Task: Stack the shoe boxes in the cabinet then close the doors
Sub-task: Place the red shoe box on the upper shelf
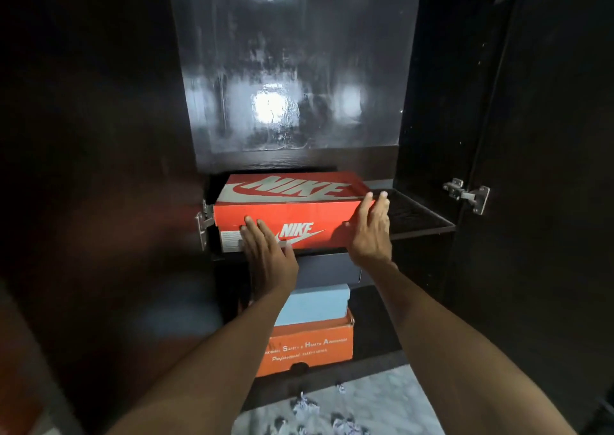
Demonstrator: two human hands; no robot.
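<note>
A Nike box [292, 215] is pressed onto the shelf [422, 212] at mid-frame.

The box is seated on the shelf's left side, its front face flush with the edge. The left hand [265, 252] is laid flat on that face with fingers straight; the right hand [370, 228] is spread against the box's right front corner, fingertips over the lid edge, nothing clamped. Below centre, a grey box [329, 270], blue box [312, 305] and orange box [309, 348] are stacked. The doors [548, 168] are open, so closing is judged outstanding.
</note>
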